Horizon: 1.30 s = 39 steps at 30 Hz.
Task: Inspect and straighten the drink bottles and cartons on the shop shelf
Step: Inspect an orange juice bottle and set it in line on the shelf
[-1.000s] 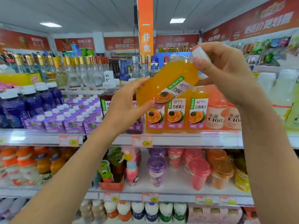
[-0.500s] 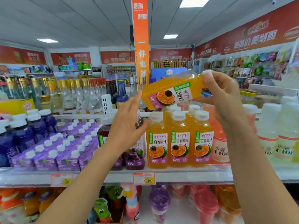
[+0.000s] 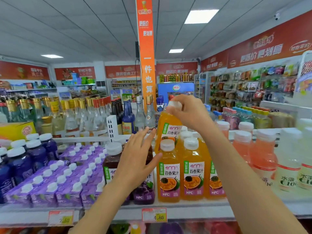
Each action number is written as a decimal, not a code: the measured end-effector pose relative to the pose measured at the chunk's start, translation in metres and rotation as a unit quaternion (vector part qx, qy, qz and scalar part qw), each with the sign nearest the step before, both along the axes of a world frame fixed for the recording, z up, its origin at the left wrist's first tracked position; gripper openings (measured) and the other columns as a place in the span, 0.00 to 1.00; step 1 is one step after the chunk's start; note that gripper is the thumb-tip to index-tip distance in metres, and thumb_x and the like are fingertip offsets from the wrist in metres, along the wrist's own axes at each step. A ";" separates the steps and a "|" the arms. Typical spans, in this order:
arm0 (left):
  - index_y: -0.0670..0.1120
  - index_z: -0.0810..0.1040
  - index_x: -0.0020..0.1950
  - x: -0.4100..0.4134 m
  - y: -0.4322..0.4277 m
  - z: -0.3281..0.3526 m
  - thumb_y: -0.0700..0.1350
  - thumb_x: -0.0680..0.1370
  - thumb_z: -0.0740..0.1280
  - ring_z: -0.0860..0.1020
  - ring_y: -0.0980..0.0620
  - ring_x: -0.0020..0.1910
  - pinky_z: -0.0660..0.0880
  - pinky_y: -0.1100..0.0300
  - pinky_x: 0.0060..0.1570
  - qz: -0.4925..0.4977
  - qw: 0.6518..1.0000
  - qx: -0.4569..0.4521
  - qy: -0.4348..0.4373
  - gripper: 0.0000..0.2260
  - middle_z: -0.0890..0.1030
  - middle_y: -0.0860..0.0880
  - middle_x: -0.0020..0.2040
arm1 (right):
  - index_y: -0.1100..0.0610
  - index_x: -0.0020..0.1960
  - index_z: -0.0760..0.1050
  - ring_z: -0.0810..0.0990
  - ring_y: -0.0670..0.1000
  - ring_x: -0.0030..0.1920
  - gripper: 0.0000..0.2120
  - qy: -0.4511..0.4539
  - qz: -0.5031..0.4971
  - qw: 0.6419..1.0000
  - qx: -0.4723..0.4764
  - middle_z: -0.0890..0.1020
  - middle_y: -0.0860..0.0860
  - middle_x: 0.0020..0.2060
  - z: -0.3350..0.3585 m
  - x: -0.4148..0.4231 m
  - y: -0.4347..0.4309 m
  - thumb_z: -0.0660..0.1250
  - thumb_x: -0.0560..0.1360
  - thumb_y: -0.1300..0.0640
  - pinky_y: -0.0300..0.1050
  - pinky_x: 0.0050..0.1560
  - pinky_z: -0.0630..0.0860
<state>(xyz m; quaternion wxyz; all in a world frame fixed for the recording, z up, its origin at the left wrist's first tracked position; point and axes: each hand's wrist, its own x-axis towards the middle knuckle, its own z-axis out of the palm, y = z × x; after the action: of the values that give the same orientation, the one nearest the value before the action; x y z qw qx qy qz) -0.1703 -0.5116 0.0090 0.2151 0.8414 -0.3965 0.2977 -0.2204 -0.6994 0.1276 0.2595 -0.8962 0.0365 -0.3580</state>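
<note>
the long white shelf runs across in front of us from left to right, its front edge nearest to us. on its left part a block of purple cartons with white caps stands in close rows, and left of that are dark blue bottles. far to the right stand pale bottles, and just left of them pink bottles. in the middle is a row of orange juice bottles, upright, labels facing us. just to their left stand dark grape juice bottles, partly hidden behind our left arm.

one orange bottle is raised above the row, just behind the front left orange juice bottle. it is nearly upright, leaning a little to the left. its base is hidden, so we cannot tell whether it touches the shelf.

our right hand comes in from the right and holds that raised bottle from above, the fingers curled round its white cap.

our left hand holds nothing. its fingers are straight and spread in front of the grape juice bottles. its fingertips lie just beside the left side of the raised bottle, and the thumb reaches to the shoulder of the front orange juice bottle. we cannot tell whether either one touches.

on the shelf edge below the orange row sits a price tag, with another price tag further left.
</note>
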 end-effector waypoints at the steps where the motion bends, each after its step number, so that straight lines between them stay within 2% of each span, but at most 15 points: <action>1: 0.55 0.52 0.81 0.001 0.000 0.000 0.68 0.78 0.46 0.52 0.53 0.79 0.46 0.56 0.76 0.004 1.000 0.004 -0.007 0.33 0.57 0.53 0.80 | 0.52 0.68 0.75 0.80 0.53 0.54 0.22 0.027 -0.004 0.999 -0.019 0.81 0.51 0.58 0.000 0.005 0.003 0.68 0.77 0.44 0.53 0.55 0.79; 4: 0.55 0.54 0.81 0.002 0.000 -0.001 0.66 0.80 0.48 0.52 0.52 0.79 0.47 0.55 0.76 -0.001 1.000 0.010 -0.020 0.31 0.57 0.52 0.80 | 0.52 0.62 0.80 0.81 0.54 0.50 0.18 0.102 0.007 0.993 -0.055 0.83 0.50 0.49 -0.008 0.022 0.012 0.69 0.75 0.45 0.52 0.51 0.80; 6: 0.56 0.54 0.81 0.004 0.001 -0.002 0.66 0.81 0.48 0.52 0.51 0.80 0.49 0.52 0.77 -0.006 1.000 0.017 -0.022 0.30 0.56 0.52 0.81 | 0.53 0.56 0.83 0.80 0.52 0.43 0.16 0.134 0.019 0.988 -0.070 0.81 0.48 0.39 -0.015 0.032 0.015 0.71 0.74 0.45 0.47 0.43 0.78; 9: 0.55 0.61 0.79 0.004 0.000 -0.003 0.66 0.80 0.48 0.54 0.49 0.79 0.50 0.53 0.74 -0.003 0.999 0.022 -0.033 0.30 0.58 0.50 0.80 | 0.54 0.51 0.84 0.80 0.50 0.39 0.16 0.169 0.017 0.982 -0.085 0.82 0.49 0.40 -0.020 0.040 0.016 0.75 0.71 0.43 0.46 0.39 0.77; 12: 0.52 0.64 0.78 0.004 0.000 -0.004 0.65 0.80 0.48 0.53 0.50 0.79 0.47 0.56 0.74 0.005 0.999 0.026 -0.044 0.31 0.60 0.49 0.80 | 0.55 0.49 0.84 0.80 0.49 0.33 0.16 0.214 0.014 0.972 -0.092 0.83 0.50 0.34 -0.023 0.043 0.013 0.76 0.70 0.44 0.45 0.36 0.80; 15: 0.48 0.65 0.78 0.004 -0.002 -0.005 0.63 0.81 0.49 0.54 0.50 0.79 0.45 0.53 0.78 0.016 0.997 0.031 -0.069 0.30 0.63 0.47 0.78 | 0.54 0.48 0.86 0.80 0.48 0.33 0.13 0.236 0.028 0.966 -0.103 0.84 0.50 0.35 -0.027 0.043 0.010 0.74 0.72 0.45 0.38 0.30 0.73; 18: 0.46 0.64 0.78 -0.001 -0.008 -0.007 0.61 0.82 0.51 0.57 0.47 0.79 0.46 0.45 0.77 0.027 0.991 0.058 -0.119 0.29 0.65 0.46 0.77 | 0.55 0.50 0.85 0.83 0.50 0.42 0.11 0.216 0.054 0.972 -0.074 0.86 0.51 0.41 -0.024 0.029 0.007 0.71 0.76 0.48 0.43 0.41 0.80; 20: 0.47 0.64 0.78 -0.007 -0.013 -0.008 0.60 0.82 0.53 0.59 0.46 0.79 0.47 0.41 0.76 0.013 0.989 0.054 -0.139 0.28 0.66 0.46 0.77 | 0.55 0.53 0.84 0.83 0.52 0.47 0.13 0.134 0.034 0.989 -0.044 0.86 0.52 0.46 -0.020 0.006 -0.002 0.69 0.77 0.47 0.47 0.50 0.81; 22: 0.48 0.64 0.78 -0.012 -0.019 -0.011 0.60 0.81 0.54 0.60 0.46 0.78 0.49 0.39 0.75 0.000 0.987 0.049 -0.152 0.27 0.67 0.46 0.76 | 0.54 0.56 0.83 0.82 0.51 0.49 0.15 0.076 -0.001 0.996 -0.041 0.85 0.52 0.49 -0.020 -0.024 -0.011 0.69 0.77 0.45 0.46 0.52 0.78; 23: 0.49 0.64 0.77 -0.013 -0.021 -0.012 0.60 0.81 0.54 0.61 0.46 0.78 0.50 0.38 0.75 0.001 0.986 0.050 -0.158 0.27 0.68 0.46 0.76 | 0.53 0.59 0.81 0.81 0.50 0.49 0.17 0.090 -0.015 0.994 -0.059 0.84 0.51 0.51 -0.023 -0.038 -0.014 0.70 0.76 0.45 0.44 0.51 0.77; 26: 0.49 0.65 0.76 -0.013 -0.025 -0.016 0.59 0.81 0.54 0.64 0.46 0.77 0.53 0.35 0.74 0.013 0.985 0.046 -0.163 0.26 0.71 0.46 0.74 | 0.54 0.67 0.75 0.77 0.50 0.54 0.23 0.215 -0.041 0.968 -0.120 0.80 0.52 0.60 -0.040 -0.060 -0.012 0.70 0.76 0.46 0.42 0.51 0.72; 28: 0.49 0.65 0.75 -0.013 -0.026 -0.017 0.59 0.80 0.55 0.65 0.46 0.76 0.52 0.35 0.74 0.019 0.987 0.039 -0.157 0.26 0.71 0.47 0.74 | 0.56 0.69 0.73 0.75 0.53 0.60 0.23 0.222 -0.046 0.967 -0.116 0.76 0.53 0.64 -0.049 -0.058 -0.007 0.69 0.77 0.48 0.42 0.54 0.69; 31: 0.48 0.66 0.75 -0.017 -0.028 -0.018 0.59 0.80 0.55 0.65 0.45 0.76 0.52 0.35 0.74 0.024 0.988 0.037 -0.150 0.26 0.71 0.46 0.74 | 0.57 0.67 0.74 0.73 0.54 0.61 0.23 0.201 -0.063 0.971 -0.115 0.72 0.53 0.63 -0.056 -0.058 -0.005 0.69 0.77 0.48 0.43 0.53 0.67; 34: 0.48 0.67 0.75 -0.019 -0.028 -0.018 0.59 0.80 0.54 0.64 0.45 0.76 0.49 0.37 0.75 0.023 0.990 0.030 -0.138 0.27 0.71 0.46 0.74 | 0.55 0.67 0.74 0.74 0.53 0.58 0.23 0.161 -0.047 0.981 -0.098 0.73 0.51 0.59 -0.066 -0.068 -0.009 0.71 0.75 0.48 0.43 0.52 0.69; 39: 0.46 0.66 0.77 -0.035 -0.031 -0.019 0.57 0.81 0.55 0.60 0.47 0.78 0.49 0.43 0.77 -0.024 0.992 -0.043 -0.113 0.26 0.68 0.46 0.76 | 0.52 0.64 0.76 0.75 0.46 0.53 0.20 -0.009 -0.015 1.000 0.003 0.73 0.46 0.55 -0.067 -0.104 -0.021 0.72 0.74 0.48 0.46 0.57 0.76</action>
<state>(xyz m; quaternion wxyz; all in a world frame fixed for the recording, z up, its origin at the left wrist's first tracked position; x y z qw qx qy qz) -0.2054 -0.5426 -0.0102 0.2120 0.7826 -0.4255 0.4019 -0.3240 -0.7208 0.0601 0.2572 -0.8916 0.0492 -0.3695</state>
